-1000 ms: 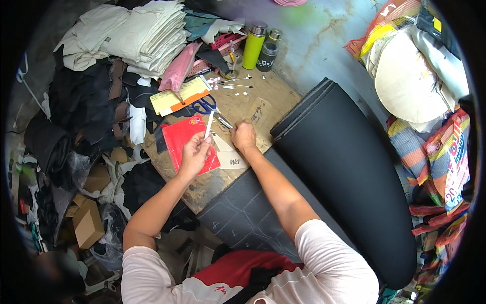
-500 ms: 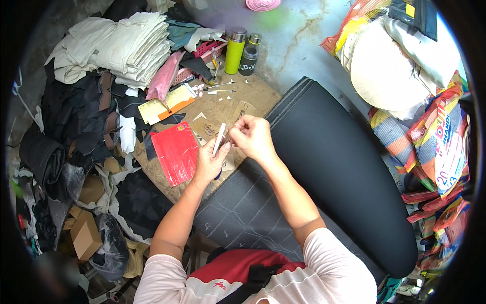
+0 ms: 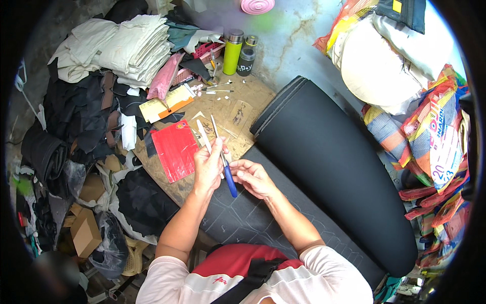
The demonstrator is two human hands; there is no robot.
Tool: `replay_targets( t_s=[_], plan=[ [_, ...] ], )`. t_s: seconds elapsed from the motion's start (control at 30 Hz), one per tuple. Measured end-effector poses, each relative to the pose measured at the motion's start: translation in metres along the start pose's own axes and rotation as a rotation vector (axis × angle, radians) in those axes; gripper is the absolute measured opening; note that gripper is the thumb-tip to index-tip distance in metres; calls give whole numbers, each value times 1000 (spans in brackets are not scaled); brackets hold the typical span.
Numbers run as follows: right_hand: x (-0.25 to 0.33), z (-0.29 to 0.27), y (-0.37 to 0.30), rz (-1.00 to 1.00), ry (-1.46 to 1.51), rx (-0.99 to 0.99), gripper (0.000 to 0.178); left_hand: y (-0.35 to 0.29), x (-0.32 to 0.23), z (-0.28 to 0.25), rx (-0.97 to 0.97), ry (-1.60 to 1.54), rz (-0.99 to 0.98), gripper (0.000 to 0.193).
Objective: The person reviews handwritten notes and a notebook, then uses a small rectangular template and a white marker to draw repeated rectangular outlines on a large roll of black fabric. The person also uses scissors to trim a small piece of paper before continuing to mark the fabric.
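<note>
My left hand (image 3: 206,164) is closed around a white pen-like stick (image 3: 204,135) and a slim tool with a narrow metal blade and a blue handle (image 3: 230,182). Both point away from me over the wooden board. Close beside the blue handle is my right hand (image 3: 254,180), its fingers loosely curved and apart with nothing visible in them. Beneath the hands lies dark fabric (image 3: 238,218) marked with pale chalk lines. A red packet (image 3: 173,152) rests on the board to the left of my hands, and marked tan pattern pieces (image 3: 240,116) lie beyond them.
A thick black fabric roll (image 3: 329,157) lies along the right. Green (image 3: 233,53) and dark bottles (image 3: 246,61) stand at the back of the wooden board (image 3: 258,91). Folded cream cloth (image 3: 134,48) and black scraps (image 3: 76,111) pile up at left. Bags (image 3: 435,137) hang far right.
My right hand has drawn back toward me and down, its pinch loosened. The blue-handled tool now stands out plainly in my left hand alongside the white stick.
</note>
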State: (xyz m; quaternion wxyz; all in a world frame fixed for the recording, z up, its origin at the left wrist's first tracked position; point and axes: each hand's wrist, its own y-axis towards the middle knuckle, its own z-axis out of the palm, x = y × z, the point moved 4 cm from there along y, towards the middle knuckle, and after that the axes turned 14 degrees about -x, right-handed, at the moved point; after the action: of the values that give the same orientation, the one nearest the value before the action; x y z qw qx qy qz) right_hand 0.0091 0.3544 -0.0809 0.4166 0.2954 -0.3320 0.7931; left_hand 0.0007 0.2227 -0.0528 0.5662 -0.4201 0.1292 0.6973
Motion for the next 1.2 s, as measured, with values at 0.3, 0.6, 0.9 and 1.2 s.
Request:
replay_targets(
  t_s=[0.3, 0.6, 0.9, 1.2],
  plan=[
    [16, 8, -26, -23, -288, 137, 66, -8, -29, 10, 71, 353, 147, 46],
    [36, 16, -46, 219, -353, 514, 98, -15, -66, 4, 344, 515, 90, 44],
    [30, 27, -42, 382, -11, 542, 96, -25, -68, 2, 455, 630, 122, 40],
    [44, 28, -22, 21, -380, 366, 36, -4, -65, -16, 385, 639, 217, 33]
  ],
)
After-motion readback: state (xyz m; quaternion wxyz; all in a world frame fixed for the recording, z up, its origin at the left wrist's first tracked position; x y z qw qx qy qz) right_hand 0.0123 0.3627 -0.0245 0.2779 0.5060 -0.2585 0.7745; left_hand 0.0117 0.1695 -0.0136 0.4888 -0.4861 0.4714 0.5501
